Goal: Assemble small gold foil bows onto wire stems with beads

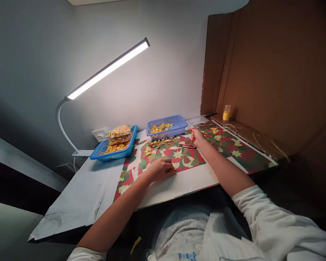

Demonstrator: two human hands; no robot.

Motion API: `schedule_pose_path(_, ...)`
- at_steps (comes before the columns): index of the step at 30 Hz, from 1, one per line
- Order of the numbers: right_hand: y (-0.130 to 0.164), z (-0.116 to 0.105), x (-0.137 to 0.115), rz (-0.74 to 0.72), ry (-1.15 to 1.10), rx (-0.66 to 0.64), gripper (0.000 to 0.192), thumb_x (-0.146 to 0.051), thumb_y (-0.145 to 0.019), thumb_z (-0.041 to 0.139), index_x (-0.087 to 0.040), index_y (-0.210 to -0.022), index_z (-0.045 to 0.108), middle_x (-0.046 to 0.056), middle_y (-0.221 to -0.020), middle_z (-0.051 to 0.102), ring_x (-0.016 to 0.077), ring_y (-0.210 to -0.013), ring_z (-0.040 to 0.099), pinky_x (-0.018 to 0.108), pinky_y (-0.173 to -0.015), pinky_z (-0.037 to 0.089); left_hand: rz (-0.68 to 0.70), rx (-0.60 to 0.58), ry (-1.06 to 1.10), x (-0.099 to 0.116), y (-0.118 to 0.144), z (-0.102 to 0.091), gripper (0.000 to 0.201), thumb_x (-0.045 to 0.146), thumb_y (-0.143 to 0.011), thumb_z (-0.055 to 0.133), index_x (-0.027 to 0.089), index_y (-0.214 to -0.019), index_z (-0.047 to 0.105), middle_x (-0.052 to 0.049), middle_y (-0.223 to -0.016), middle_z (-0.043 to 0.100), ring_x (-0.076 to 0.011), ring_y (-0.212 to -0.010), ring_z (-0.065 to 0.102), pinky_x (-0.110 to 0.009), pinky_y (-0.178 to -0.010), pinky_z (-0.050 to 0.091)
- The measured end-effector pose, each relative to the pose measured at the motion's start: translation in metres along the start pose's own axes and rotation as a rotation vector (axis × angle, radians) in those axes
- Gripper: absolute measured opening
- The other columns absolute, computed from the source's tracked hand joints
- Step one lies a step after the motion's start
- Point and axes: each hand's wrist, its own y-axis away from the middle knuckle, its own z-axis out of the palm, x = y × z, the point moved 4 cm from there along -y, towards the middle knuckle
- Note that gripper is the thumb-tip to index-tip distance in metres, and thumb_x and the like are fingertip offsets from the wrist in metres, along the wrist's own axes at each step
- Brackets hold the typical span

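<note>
Head view: left hand flat on the patterned sheet, fingers pinched narrow on a small gold piece at the fingertips. Right hand farther back, closed on a thin stick, just beside the blue basket. Probably light, flimsy, easily bent; best pinched gently at the edges, never squeezed.

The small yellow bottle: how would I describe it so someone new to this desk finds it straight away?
Start at the big cardboard screen standing along the right side of the table. Follow its base to the far corner by the wall; the small yellow bottle stands upright there. It is the only upright container, set apart from the two blue baskets farther left.
</note>
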Motion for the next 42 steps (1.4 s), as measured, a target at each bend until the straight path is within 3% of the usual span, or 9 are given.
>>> schedule_pose_path(5, -0.002, -0.002, -0.002, 0.016, 0.002, 0.070, 0.024, -0.025, -0.086, 0.053, -0.021, -0.067, 0.040, -0.013, -0.037, 0.018, 0.0039, -0.032, 0.012, 0.016, -0.031, 0.014, 0.050, -0.037, -0.040, 0.013, -0.003, 0.008, 0.026, 0.033, -0.087, 0.052, 0.017, -0.077, 0.070, -0.005, -0.071, 0.058, -0.0114, -0.059, 0.052, -0.023, -0.056, 0.038)
schedule_pose_path(10, -0.002, 0.006, 0.000, 0.053, 0.078, 0.057, 0.021, -0.022, -0.086, 0.054, -0.020, -0.067, 0.044, -0.013, -0.038, 0.020, 0.0033, -0.031, 0.013, 0.015, -0.030, 0.013, 0.059, -0.047, -0.068, 0.016, -0.002, 0.012, 0.028, 0.035, -0.089, 0.050, 0.017, -0.081, 0.071, -0.005, -0.073, 0.059, -0.0117, -0.061, 0.053, -0.023, -0.056, 0.038)
schedule_pose_path(17, -0.002, 0.033, 0.013, 0.143, 0.273, -0.023, 0.019, -0.020, -0.076, 0.068, -0.017, -0.065, 0.053, -0.008, -0.041, 0.036, 0.0035, -0.032, 0.028, 0.016, -0.031, 0.020, -0.056, 0.081, -0.107, 0.024, -0.001, 0.018, 0.033, 0.044, -0.085, 0.058, 0.017, -0.067, 0.062, -0.003, -0.066, 0.056, -0.0132, -0.062, 0.053, -0.024, -0.056, 0.037)
schedule_pose_path(22, -0.015, 0.044, 0.013, 0.183, 0.387, 0.028, 0.015, -0.022, -0.075, 0.068, -0.019, -0.066, 0.056, -0.011, -0.041, 0.026, 0.0039, -0.034, 0.018, 0.018, -0.032, 0.014, -0.059, 0.102, -0.104, 0.028, 0.000, 0.017, 0.033, 0.044, -0.084, 0.060, 0.017, -0.066, 0.057, -0.002, -0.065, 0.055, -0.0125, -0.060, 0.051, -0.025, -0.054, 0.035)
schedule_pose_path(25, -0.024, 0.052, 0.015, 0.149, 0.439, 0.082, 0.012, -0.021, -0.074, 0.066, -0.018, -0.065, 0.058, -0.009, -0.042, 0.027, 0.0053, -0.036, 0.021, 0.019, -0.034, 0.018, -0.012, 0.084, -0.112, 0.029, 0.000, 0.020, 0.035, 0.044, -0.089, 0.052, 0.017, -0.067, 0.057, -0.002, -0.065, 0.054, -0.0127, -0.061, 0.052, -0.026, -0.055, 0.035)
schedule_pose_path(30, -0.031, 0.070, 0.026, 0.045, 0.522, 0.153, 0.009, -0.016, -0.069, 0.066, -0.018, -0.062, 0.060, -0.002, -0.051, 0.048, 0.0101, -0.047, 0.042, 0.021, -0.042, 0.030, 0.048, 0.036, -0.163, 0.032, -0.002, 0.028, 0.039, 0.047, -0.092, 0.044, 0.017, -0.071, 0.059, -0.003, -0.067, 0.055, -0.0126, -0.060, 0.053, -0.026, -0.058, 0.037)
schedule_pose_path(35, -0.032, 0.085, 0.026, -0.064, 0.598, 0.166, 0.015, -0.019, -0.075, 0.059, -0.019, -0.061, 0.062, 0.003, -0.064, 0.061, 0.0139, -0.059, 0.053, 0.022, -0.047, 0.034, 0.087, 0.040, -0.228, 0.032, -0.005, 0.030, 0.040, 0.046, -0.094, 0.041, 0.017, -0.073, 0.058, -0.004, -0.070, 0.056, -0.0140, -0.064, 0.055, -0.026, -0.058, 0.037)
schedule_pose_path(42, -0.032, 0.105, 0.014, -0.174, 0.744, 0.093, 0.015, -0.030, -0.078, 0.061, -0.020, -0.075, 0.072, 0.002, -0.067, 0.067, 0.0132, -0.060, 0.057, 0.021, -0.053, 0.038, -0.071, 0.141, -0.180, 0.029, -0.012, 0.030, 0.033, 0.044, -0.089, 0.050, 0.018, -0.070, 0.058, -0.004, -0.070, 0.055, -0.0145, -0.059, 0.052, -0.027, -0.056, 0.036)
